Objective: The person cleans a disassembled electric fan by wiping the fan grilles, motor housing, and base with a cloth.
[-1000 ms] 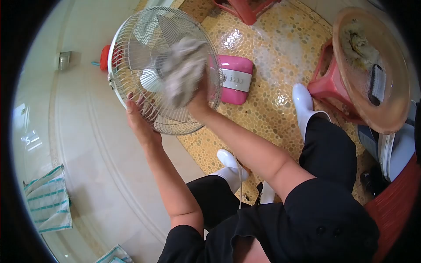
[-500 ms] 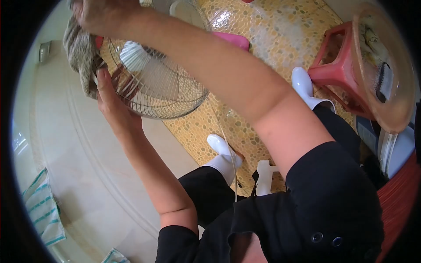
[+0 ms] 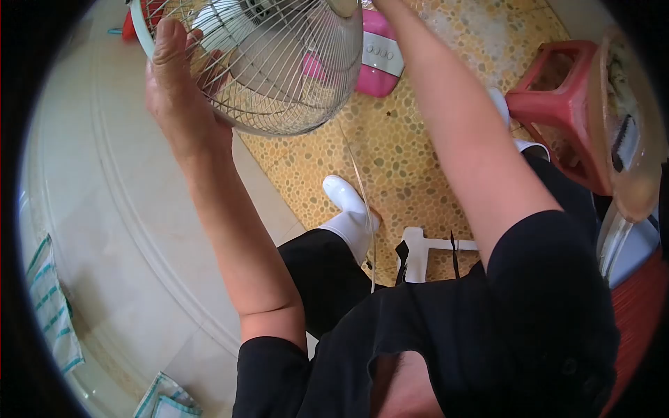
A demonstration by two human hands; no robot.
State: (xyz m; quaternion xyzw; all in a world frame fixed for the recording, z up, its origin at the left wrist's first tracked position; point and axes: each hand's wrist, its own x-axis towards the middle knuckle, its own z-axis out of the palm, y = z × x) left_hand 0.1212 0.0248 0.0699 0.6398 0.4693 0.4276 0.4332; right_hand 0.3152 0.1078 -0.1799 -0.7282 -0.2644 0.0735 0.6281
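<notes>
An electric fan's round wire guard fills the upper middle of the head view, with pale blades behind the wires. My left hand is closed round the guard's left edge, its thumb on the near side and fingertips showing through the wires. The fan's pink base with a white button panel stands beyond the guard. My right forearm reaches up past the fan's right side. Its hand is cut off by the top edge of the view.
At right, a red plastic stool bears a clear basin with a brush in it. A white cord hangs near my white boot on the pebble-patterned floor. A striped cloth lies left.
The grey cloth at the guard's left edge has gone out of sight. My right arm has swung rightward, its hand leaving the view. More of the pink base shows.
</notes>
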